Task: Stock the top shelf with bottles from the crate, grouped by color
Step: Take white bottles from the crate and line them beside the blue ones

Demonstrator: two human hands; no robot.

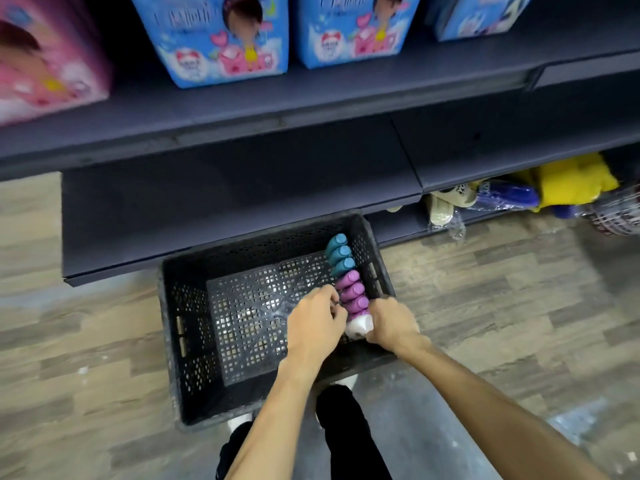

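Along the crate's [180, 306] right wall the bottles [341, 252] lay rowed teal, purple, white; the left hand [317, 323] curled round the purple ones [353, 289], the right hand [391, 323] round the white one [360, 325], likely to lift several together.

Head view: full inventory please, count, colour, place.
crate: 1, dark grey, on the floor
teal-capped bottles: 3, far end of row along crate's right wall
purple-capped bottles: 3, same row, nearer
white bottle part: 1, row's near end
blue packs: 3, upper shelf
pink pack: 1, upper shelf, left
yellow soft goods: count unclear, bottom shelf, right
left hand: 1, left of row's near end, fingers curled
right hand: 1, right of it, fingers curled
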